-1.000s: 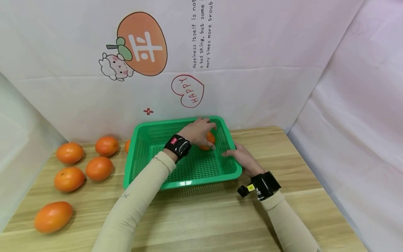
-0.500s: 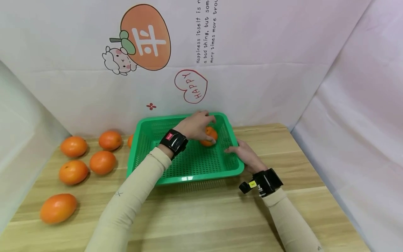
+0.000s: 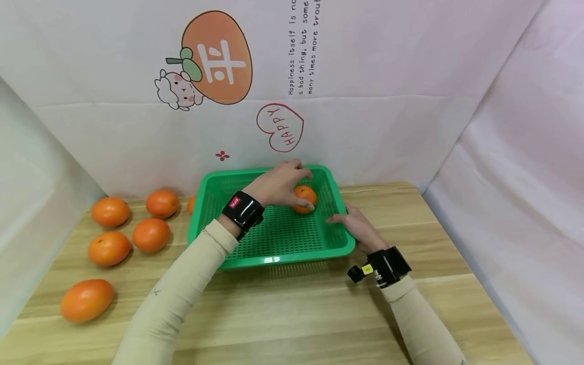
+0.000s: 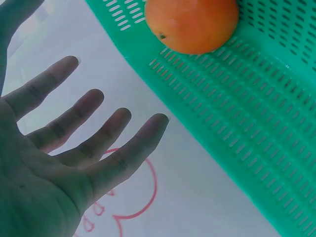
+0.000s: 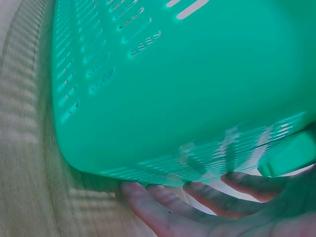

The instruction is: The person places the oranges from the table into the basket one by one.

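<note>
The orange fruit (image 3: 306, 194) lies inside the green basket (image 3: 292, 258), on its mesh floor toward the right end; whether it also touches a wall, I cannot tell. What has changed in the last second is mainly the left hand (image 3: 278, 186): it covered a good part of this fruit, and now it has drawn a little back to the left, so that more of the orange skin is visible. In the left wrist view the fingers are spread wide, with nothing between them, and they are apart from the fruit. From this I judge that the fruit has been let go and rests there by itself, for it keeps nearly the same place in the basket. The right hand (image 3: 358, 226) has not changed its place: it holds the right side of the basket near the corner, the thumb over the rim and the fingers along the outer wall, which probably keeps the basket steady. Farther to the left, five whole fruits (image 3: 151, 235) lie on the wooden table (image 3: 283, 319), and a sixth fruit (image 3: 191, 204) is partly hidden by the basket; these seem undisturbed. Behind the basket hangs a white printed cloth (image 3: 388, 56).
</note>
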The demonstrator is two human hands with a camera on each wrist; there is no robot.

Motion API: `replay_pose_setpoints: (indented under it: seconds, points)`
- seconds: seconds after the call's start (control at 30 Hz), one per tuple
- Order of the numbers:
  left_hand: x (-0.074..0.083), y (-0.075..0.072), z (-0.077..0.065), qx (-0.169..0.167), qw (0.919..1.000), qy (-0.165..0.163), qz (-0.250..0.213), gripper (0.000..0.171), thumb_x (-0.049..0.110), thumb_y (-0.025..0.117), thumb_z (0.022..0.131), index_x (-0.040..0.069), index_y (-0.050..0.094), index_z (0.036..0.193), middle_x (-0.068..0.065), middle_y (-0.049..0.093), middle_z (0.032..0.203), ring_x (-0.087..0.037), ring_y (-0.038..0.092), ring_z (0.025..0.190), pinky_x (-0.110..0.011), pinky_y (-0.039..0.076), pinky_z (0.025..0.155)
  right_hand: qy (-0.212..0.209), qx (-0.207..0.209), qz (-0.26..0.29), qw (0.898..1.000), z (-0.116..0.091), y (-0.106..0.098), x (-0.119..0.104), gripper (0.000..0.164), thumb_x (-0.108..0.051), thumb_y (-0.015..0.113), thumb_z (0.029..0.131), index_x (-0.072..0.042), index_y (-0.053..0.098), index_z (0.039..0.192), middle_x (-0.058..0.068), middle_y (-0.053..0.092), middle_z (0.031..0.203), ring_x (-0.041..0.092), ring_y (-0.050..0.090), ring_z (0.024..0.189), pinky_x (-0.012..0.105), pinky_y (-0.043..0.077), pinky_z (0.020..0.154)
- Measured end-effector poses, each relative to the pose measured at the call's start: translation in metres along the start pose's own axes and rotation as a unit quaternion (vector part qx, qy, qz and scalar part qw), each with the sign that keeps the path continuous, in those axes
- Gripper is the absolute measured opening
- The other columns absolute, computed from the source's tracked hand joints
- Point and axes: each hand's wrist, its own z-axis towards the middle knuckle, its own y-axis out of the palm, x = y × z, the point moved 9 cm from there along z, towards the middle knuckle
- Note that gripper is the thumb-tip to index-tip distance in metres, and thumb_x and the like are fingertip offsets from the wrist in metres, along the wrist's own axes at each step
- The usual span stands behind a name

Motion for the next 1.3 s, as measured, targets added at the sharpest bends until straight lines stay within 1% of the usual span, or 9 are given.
replay_pose_setpoints:
  seconds: [0.2,0.27,0.5,0.63,0.73,0.83,0.97,1.13,1.3]
  points:
    - [0.009,-0.012,-0.015,0.008,0.9997,0.012,-0.020,0.075,0.068,0.077,0.085,0.018,0.064,0.139,-0.007,0.057,0.139,-0.025,0.058,0.117,-0.040,0.057,0.094,0.000,-0.004,0.001,1.000,0.001,0.001,0.003,0.068,-0.018,0.055,0.103,-0.009,0.029,0.165,0.031,0.052,0.151,0.045,0.062,0.130,0.049,0.061,0.097]
    - [0.012,-0.016,-0.022,0.015,0.9996,0.017,-0.018,0.076,0.071,0.075,0.085,0.019,0.065,0.139,-0.006,0.058,0.138,-0.025,0.057,0.116,-0.039,0.057,0.093,0.001,-0.003,0.001,1.000,0.002,0.002,0.003,0.068,-0.018,0.056,0.102,-0.008,0.029,0.164,0.031,0.053,0.150,0.044,0.063,0.129,0.048,0.061,0.096]
    - [0.019,-0.025,-0.049,0.030,0.9993,0.022,0.005,0.078,0.073,0.076,0.082,0.021,0.065,0.139,-0.006,0.057,0.140,-0.028,0.053,0.128,-0.044,0.058,0.099,0.003,0.002,-0.001,1.000,0.002,0.003,0.004,0.070,-0.018,0.057,0.102,-0.009,0.028,0.165,0.031,0.054,0.148,0.042,0.066,0.125,0.047,0.062,0.094]
    - [0.020,-0.030,-0.068,0.039,0.9987,0.027,0.019,0.081,0.072,0.080,0.079,0.020,0.065,0.140,-0.006,0.058,0.141,-0.030,0.051,0.135,-0.044,0.057,0.104,0.004,-0.003,0.002,1.000,0.001,0.005,0.005,0.072,-0.018,0.057,0.102,-0.009,0.026,0.166,0.031,0.053,0.150,0.043,0.064,0.128,0.047,0.061,0.097]
    - [0.021,-0.035,-0.079,0.050,0.9980,0.032,0.021,0.082,0.070,0.083,0.077,0.019,0.066,0.139,-0.006,0.059,0.140,-0.030,0.052,0.135,-0.044,0.057,0.104,0.002,-0.001,0.007,1.000,-0.001,0.004,0.005,0.072,-0.018,0.056,0.102,-0.009,0.025,0.166,0.031,0.052,0.152,0.045,0.062,0.131,0.048,0.060,0.098]
    - [0.020,-0.039,-0.088,0.054,0.9979,0.030,0.020,0.081,0.069,0.083,0.077,0.019,0.066,0.139,-0.007,0.059,0.139,-0.030,0.053,0.134,-0.045,0.057,0.104,0.000,0.001,0.010,1.000,-0.001,0.003,0.004,0.072,-0.017,0.056,0.102,-0.009,0.025,0.166,0.031,0.051,0.152,0.046,0.061,0.132,0.049,0.060,0.099]
    - [0.015,-0.042,-0.100,0.053,0.9983,0.017,0.020,0.080,0.067,0.084,0.078,0.018,0.066,0.138,-0.007,0.059,0.139,-0.031,0.052,0.134,-0.046,0.057,0.103,0.001,0.000,0.010,1.000,-0.001,0.003,0.004,0.072,-0.017,0.056,0.102,-0.008,0.025,0.166,0.032,0.050,0.153,0.045,0.061,0.132,0.049,0.060,0.100]
    - [0.010,-0.043,-0.112,0.047,0.9986,0.003,0.026,0.079,0.070,0.080,0.080,0.019,0.066,0.139,-0.007,0.059,0.140,-0.030,0.052,0.132,-0.045,0.058,0.099,0.004,0.005,0.007,1.000,-0.002,0.001,0.003,0.072,-0.017,0.056,0.102,-0.007,0.026,0.166,0.031,0.051,0.153,0.046,0.060,0.133,0.049,0.060,0.100]
    - [0.007,-0.042,-0.125,0.053,0.9982,0.001,0.029,0.079,0.070,0.079,0.081,0.019,0.066,0.139,-0.008,0.060,0.140,-0.030,0.054,0.131,-0.045,0.060,0.095,0.006,0.010,0.005,1.000,0.000,-0.001,0.002,0.072,-0.017,0.057,0.101,-0.006,0.026,0.166,0.031,0.051,0.153,0.045,0.060,0.133,0.048,0.059,0.100]
